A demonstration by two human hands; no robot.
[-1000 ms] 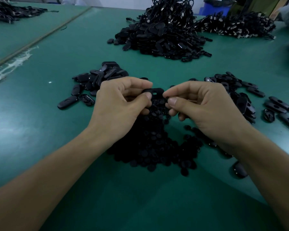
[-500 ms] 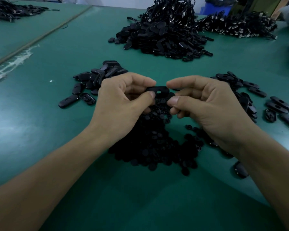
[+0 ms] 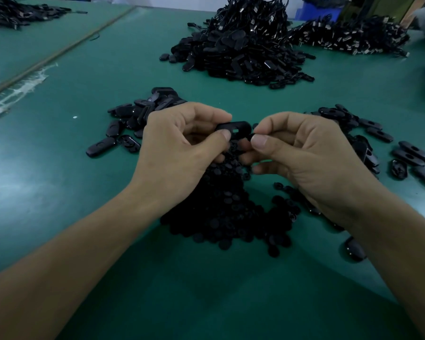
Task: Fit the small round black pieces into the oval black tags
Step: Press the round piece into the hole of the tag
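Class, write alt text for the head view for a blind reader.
A person's left hand pinches an oval black tag while the right hand pinches a small black piece beside it, above a heap of round black pieces on a green table.

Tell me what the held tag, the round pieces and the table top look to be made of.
Tag: moulded hard plastic, probably; smooth semi-gloss black, light glints on its rounded edge.
Round pieces: matte black, plastic or rubber, too dark to tell.
Table top: green mat, likely rubber or vinyl; soft sheen, no weave.

No legible text or labels anywhere (tags too dark, blurry).
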